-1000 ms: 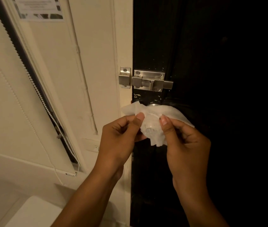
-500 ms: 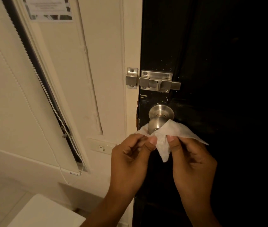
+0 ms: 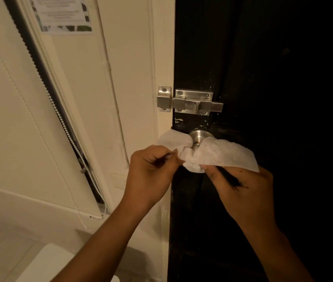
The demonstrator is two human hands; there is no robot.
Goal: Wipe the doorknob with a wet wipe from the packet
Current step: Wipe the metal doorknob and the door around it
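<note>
- Since the frame half a second back, both hands have lifted the wet wipe (image 3: 218, 153) from under the doorknob (image 3: 199, 137) to wrap its lower front; only the knob's top shows, centre of frame.
- Black door (image 3: 263, 78) fills the right half; slide bolt (image 3: 190, 103) sits just above the knob.
- Left hand (image 3: 151, 176) pinches the wipe's left fold, fingers curled together.
- Right hand (image 3: 241, 190) pinches the lower right edge, thumb against fingertips.
- I judge the wipe should stay taut, both ends drawn alternately round the knob, covering top and neck.

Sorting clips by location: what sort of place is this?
Probably indoors in a home or rented room: a dark door with a metal slide bolt and doorknob, beside a window blind.
</note>
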